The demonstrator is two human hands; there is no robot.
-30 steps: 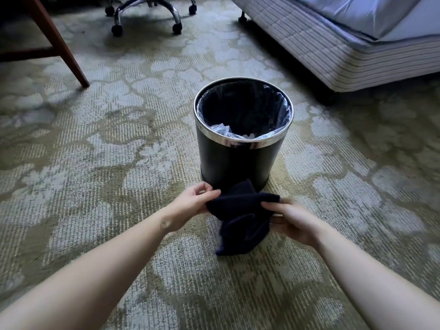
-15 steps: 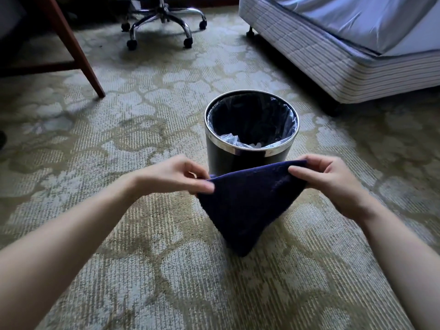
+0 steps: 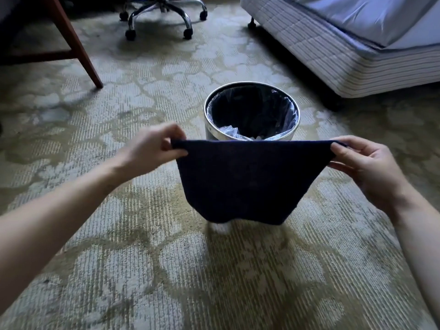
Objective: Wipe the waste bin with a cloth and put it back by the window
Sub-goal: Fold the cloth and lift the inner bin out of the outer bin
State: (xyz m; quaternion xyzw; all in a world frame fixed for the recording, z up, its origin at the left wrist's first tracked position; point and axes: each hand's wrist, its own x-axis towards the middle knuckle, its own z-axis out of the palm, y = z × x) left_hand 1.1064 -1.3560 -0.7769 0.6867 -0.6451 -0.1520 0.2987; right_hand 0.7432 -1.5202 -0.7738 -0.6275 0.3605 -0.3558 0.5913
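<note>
Mid-carpet [image 3: 166, 270]: waste bin [image 3: 210, 129], liner [image 3: 289, 115] inside. Before it, hanging between left hand [image 3: 152, 151] and right hand [image 3: 366, 165]: cloth [image 3: 247, 179], covering the bin's near side. Far right corner: bed [image 3: 333, 55]. Far edge: chair base [image 3: 162, 10]. Far left: table leg [image 3: 76, 48].

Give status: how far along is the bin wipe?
Early. Done: only the cloth is picked up and spread open. In hand: the left hand and right hand pinch its top corners, holding it in front of the bin. To do: wiping the bin, then putting it by the window, which is out of view.
</note>
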